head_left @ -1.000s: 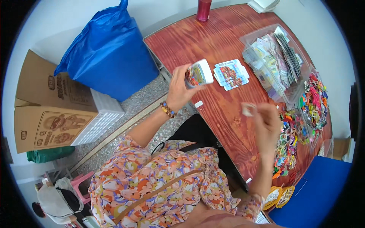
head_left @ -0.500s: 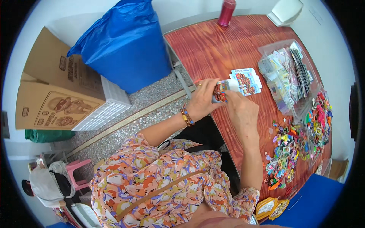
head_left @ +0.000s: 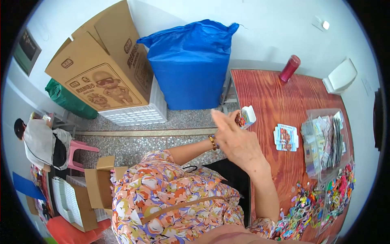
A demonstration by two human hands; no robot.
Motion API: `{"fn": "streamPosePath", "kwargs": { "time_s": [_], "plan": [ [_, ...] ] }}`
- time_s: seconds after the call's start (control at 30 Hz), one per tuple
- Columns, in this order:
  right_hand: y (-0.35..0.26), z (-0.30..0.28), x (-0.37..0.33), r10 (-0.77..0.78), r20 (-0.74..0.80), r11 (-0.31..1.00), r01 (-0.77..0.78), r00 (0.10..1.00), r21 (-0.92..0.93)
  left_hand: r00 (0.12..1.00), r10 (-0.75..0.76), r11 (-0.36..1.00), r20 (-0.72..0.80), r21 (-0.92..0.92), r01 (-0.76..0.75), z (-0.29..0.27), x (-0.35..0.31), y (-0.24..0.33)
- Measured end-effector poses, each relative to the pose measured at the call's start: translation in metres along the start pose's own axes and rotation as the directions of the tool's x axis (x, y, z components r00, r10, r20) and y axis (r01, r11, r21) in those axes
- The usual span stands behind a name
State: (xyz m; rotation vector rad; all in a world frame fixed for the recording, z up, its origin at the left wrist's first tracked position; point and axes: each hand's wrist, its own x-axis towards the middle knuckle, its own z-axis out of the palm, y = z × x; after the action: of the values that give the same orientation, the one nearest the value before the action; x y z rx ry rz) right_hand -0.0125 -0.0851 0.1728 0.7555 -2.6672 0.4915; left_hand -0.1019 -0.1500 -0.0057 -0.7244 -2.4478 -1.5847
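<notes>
Over the table's left edge, my left hand [head_left: 233, 115] grips a small printed carton [head_left: 246, 117], its white end facing right. Most of that hand is hidden behind my right hand [head_left: 239, 148], which crosses in front, nearer the camera. Fingers of the right hand stretch toward the upper left, slightly smeared at the tips, and nothing shows in them. A flattened printed carton [head_left: 286, 137] in blue, white and red-brown lies on the red wood-grain table [head_left: 268, 101], to the right of my hands.
At right stands a clear plastic bin [head_left: 325, 142] of flat packets, with a pile of colourful small trinkets [head_left: 313, 207] nearer. A red bottle [head_left: 290, 68] is at the back. Left are a blue sack [head_left: 191, 69], a large cardboard box [head_left: 101, 77] and a seated person [head_left: 40, 142].
The view has swung left and up. My right hand has left the small carton and lifted across my left hand. My left hand still holds the carton, now farther from the flat one.
</notes>
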Motion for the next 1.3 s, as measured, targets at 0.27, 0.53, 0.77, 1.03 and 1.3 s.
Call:
{"fn": "streamPosePath", "kwargs": {
  "time_s": [0.27,0.53,0.77,1.03,1.3],
  "plan": [
    [-0.015,0.006,0.02,-0.127,0.102,0.991,0.12,0.987,0.066,0.992,-0.128,0.991,-0.01,-0.031,0.128,-0.005,0.01,0.013],
    [-0.011,-0.001,0.027,-0.218,-0.081,0.976,0.217,0.973,-0.021,0.929,-0.093,0.856,-0.357,0.448,0.258,-0.011,0.034,0.059],
    [0.002,0.0,0.008,-0.115,-0.138,0.993,0.118,0.984,0.014,0.892,-0.015,0.489,-0.452,0.775,0.401,0.017,0.028,0.08],
    [0.047,0.011,-0.122,0.422,-0.713,0.862,-0.491,0.559,0.126,0.961,0.182,0.877,0.208,-0.476,-0.063,0.031,0.02,0.086],
    [0.026,0.039,-0.208,0.474,-0.852,0.636,-0.756,0.222,0.157,0.808,0.23,0.892,0.542,-0.45,0.048,0.113,-0.04,0.133]
  ]
}}
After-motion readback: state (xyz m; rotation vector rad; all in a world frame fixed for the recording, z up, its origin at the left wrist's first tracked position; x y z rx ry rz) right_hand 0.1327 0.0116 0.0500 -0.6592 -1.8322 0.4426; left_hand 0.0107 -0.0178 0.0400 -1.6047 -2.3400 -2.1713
